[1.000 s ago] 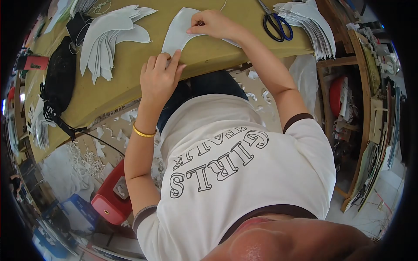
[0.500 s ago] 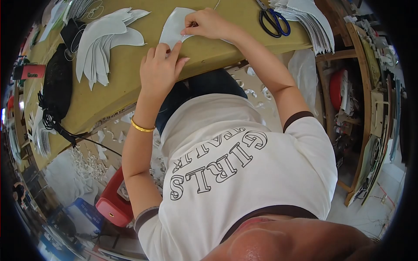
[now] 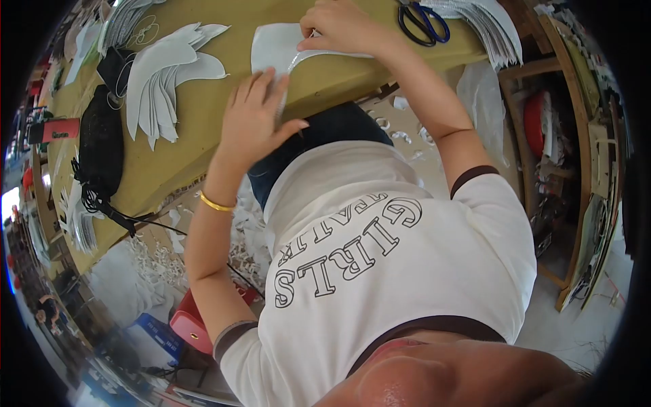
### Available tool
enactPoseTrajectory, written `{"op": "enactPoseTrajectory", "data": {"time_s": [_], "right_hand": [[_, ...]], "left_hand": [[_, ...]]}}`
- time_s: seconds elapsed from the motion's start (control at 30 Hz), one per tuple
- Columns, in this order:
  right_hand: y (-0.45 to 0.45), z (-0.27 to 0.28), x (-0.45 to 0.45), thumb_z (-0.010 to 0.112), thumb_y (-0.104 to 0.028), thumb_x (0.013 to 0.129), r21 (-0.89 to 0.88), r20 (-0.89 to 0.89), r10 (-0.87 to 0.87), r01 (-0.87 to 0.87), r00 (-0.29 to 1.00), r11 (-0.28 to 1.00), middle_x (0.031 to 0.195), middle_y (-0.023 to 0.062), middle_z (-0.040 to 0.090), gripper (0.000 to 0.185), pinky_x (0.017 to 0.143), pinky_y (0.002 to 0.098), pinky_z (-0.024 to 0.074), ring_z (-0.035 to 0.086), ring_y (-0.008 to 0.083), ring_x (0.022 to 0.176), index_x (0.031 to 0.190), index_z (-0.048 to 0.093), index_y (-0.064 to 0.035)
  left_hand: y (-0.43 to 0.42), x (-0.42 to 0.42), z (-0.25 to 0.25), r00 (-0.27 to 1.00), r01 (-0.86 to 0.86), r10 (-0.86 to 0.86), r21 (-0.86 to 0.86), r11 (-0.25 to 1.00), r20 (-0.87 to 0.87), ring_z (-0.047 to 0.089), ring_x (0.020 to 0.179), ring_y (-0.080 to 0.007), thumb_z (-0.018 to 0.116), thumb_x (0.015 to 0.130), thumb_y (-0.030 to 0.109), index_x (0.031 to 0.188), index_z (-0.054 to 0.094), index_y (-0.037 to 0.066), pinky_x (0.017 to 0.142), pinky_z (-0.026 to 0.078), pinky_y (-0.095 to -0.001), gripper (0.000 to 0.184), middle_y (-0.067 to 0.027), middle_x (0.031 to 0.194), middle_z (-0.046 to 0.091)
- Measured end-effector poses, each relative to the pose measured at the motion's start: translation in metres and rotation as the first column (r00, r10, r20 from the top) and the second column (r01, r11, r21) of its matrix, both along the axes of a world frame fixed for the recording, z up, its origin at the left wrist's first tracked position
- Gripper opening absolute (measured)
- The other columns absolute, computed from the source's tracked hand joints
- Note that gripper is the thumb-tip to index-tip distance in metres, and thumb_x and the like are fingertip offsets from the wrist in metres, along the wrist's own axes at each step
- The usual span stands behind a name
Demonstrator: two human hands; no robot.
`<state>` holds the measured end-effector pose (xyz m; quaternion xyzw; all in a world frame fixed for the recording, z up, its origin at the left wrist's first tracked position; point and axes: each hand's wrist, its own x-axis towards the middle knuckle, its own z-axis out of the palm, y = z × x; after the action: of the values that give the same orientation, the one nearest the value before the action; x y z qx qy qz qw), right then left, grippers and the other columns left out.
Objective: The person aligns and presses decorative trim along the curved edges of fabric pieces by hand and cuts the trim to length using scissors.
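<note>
A white, curved, flat piece [image 3: 272,46] of sheet material lies near the front edge of the table. My left hand [image 3: 254,119] rests on its lower left end, fingers stretched out and thumb spread away. My right hand [image 3: 336,28] is over the middle of the piece, its fingers curled and pinched together close to the inner curved edge. Whatever sits between those fingertips is too small to make out. A pale, narrow strip shows along that edge between the two hands.
On the yellow-green tabletop [image 3: 196,122], a fanned stack of white pieces [image 3: 152,85] lies left. Dark-handled scissors [image 3: 424,26] and another stack [image 3: 485,27] are at right. A black bag [image 3: 102,142] sits far left. Below are a red stool [image 3: 192,322] and floor scraps.
My left hand has flattened out, its thumb spreading from the fingers. My right hand has shifted slightly right and away from the left one. The white piece has turned and shows more of its curve.
</note>
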<state>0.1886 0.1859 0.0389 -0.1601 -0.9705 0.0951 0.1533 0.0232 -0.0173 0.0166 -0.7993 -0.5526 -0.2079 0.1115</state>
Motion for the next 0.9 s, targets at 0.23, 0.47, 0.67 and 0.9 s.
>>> {"op": "enactPoseTrajectory", "data": {"time_s": [0.23,0.47,0.67,0.9], "right_hand": [[-0.007,-0.008,0.012,0.072,-0.029,0.081,-0.231,0.016,0.004,0.0,1.0,0.973,0.086,0.0111,0.071,0.021,0.09,0.0447,0.0397,0.064,0.0286,0.093,0.083,0.073,-0.0082],[-0.013,-0.015,0.015,0.072,-0.03,0.081,-0.253,-0.03,-0.066,0.057,0.997,0.966,0.083,0.0102,0.07,0.021,0.086,0.0444,0.0391,0.063,0.0283,0.089,0.079,0.071,-0.0092],[-0.007,-0.043,0.01,0.07,-0.036,0.085,-0.24,-0.056,-0.07,0.054,0.996,0.969,0.08,0.0039,0.071,0.027,0.09,0.0438,0.0319,0.064,0.0205,0.082,0.079,0.069,-0.0099],[-0.018,-0.03,0.022,0.072,-0.035,0.084,-0.221,-0.046,-0.108,0.095,0.993,0.971,0.074,0.0013,0.064,0.027,0.091,0.0384,0.0342,0.059,0.0186,0.083,0.079,0.066,-0.01]], "left_hand": [[-0.012,0.042,-0.014,0.995,-0.092,0.09,0.036,0.995,0.053,0.054,0.09,-0.028,0.067,0.08,0.056,0.116,0.068,0.007,0.079,0.044,-0.0416,0.061,-0.0088,0.105,0.06],[-0.006,0.043,-0.012,0.994,-0.109,0.108,0.043,0.993,0.011,0.053,0.086,-0.0257,0.071,0.082,0.046,0.119,0.067,0.01,0.074,0.045,-0.038,0.052,-0.007,0.098,0.058],[-0.003,0.047,-0.013,0.989,-0.15,0.151,0.078,0.986,-0.003,0.053,0.083,-0.0251,0.069,0.083,0.047,0.115,0.068,0.01,0.071,0.044,-0.0374,0.048,-0.0067,0.097,0.057],[-0.001,0.054,-0.015,0.977,-0.207,0.209,0.086,0.975,-0.026,0.054,0.08,-0.0246,0.07,0.083,0.047,0.112,0.07,0.01,0.068,0.044,-0.0368,0.047,-0.0066,0.095,0.057]]}}
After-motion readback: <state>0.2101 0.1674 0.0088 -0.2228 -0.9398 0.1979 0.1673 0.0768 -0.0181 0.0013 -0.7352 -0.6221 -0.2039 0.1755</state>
